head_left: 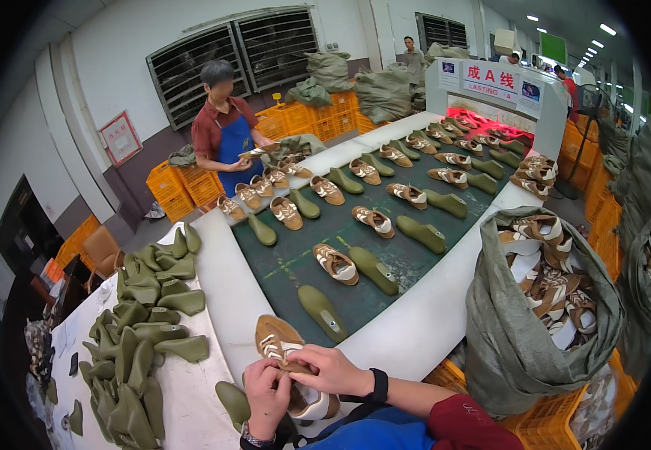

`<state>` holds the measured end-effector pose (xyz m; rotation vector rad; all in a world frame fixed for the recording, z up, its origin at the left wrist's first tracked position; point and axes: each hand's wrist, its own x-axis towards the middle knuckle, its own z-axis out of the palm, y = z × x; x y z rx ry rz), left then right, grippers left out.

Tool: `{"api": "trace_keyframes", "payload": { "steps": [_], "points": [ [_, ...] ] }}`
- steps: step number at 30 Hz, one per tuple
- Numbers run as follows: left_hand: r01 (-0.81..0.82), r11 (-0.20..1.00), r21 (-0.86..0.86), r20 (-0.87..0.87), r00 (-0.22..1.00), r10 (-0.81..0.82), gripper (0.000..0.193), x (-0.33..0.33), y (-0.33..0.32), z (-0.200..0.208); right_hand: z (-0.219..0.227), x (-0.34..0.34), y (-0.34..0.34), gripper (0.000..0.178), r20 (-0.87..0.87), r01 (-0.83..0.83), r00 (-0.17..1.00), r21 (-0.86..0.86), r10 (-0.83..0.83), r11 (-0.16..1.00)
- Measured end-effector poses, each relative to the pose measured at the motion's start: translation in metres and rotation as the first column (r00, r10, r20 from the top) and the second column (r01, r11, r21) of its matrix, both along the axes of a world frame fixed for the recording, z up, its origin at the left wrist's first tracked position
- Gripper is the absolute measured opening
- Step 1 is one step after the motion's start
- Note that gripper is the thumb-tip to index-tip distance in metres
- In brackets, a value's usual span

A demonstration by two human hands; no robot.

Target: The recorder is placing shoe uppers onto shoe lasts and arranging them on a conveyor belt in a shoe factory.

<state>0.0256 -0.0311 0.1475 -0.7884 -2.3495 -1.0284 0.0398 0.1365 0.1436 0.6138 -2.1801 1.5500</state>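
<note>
Close to my body I have a brown sneaker upper (273,333) with white stripes and pale laces, toe pointing away from me. My left hand (267,396) pinches its opening from the left, near the laces. From the right, my right hand (333,373) closes on the same spot, thumb and fingers meeting there. Below my hands shows a brown and white part (313,403); I cannot tell if it belongs to the same shoe. A green shoe last (233,403) lies beside my left wrist. Another green last (322,313) rests on the belt just beyond the shoe.
The dark green conveyor belt (280,279) carries rows of sneakers and lasts toward a red-lit machine (483,94). Left is a heap of green lasts (134,352); right, a sack (490,330) full of uppers. Across the belt, a person (228,135) in a blue apron holds a shoe.
</note>
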Motion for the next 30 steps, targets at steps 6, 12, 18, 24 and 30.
{"api": "trace_keyframes", "payload": {
  "steps": [6, 12, 18, 24, 30],
  "points": [
    [-0.13, 0.98, -0.15, -0.044, 0.991, 0.124, 0.013, -0.013, 0.0, -0.002, -0.003, 0.03, -0.003, 0.026, -0.201, 0.027, 0.979, 0.255, 0.025, 0.967],
    [-0.079, 0.974, -0.213, -0.034, 0.997, 0.073, 0.009, -0.02, 0.006, -0.007, -0.025, 0.038, 0.002, 0.029, 0.054, -0.088, 0.996, 0.533, 0.07, 0.841],
    [0.069, 0.993, -0.093, 0.096, 0.994, -0.06, 0.034, -0.02, -0.007, -0.004, -0.044, 0.013, 0.028, 0.028, 0.111, -0.001, 0.993, 0.431, -0.052, 0.902],
    [0.065, 0.935, -0.348, 0.291, 0.956, 0.042, 0.04, -0.004, -0.079, -0.037, -0.036, -0.018, 0.052, 0.03, 0.293, 0.017, 0.943, 0.439, -0.16, 0.898],
    [0.041, 0.89, -0.455, 0.463, 0.864, 0.197, 0.053, 0.024, -0.111, -0.088, -0.015, -0.105, 0.045, 0.031, 0.383, -0.091, 0.921, 0.386, -0.07, 0.918]
  ]
}}
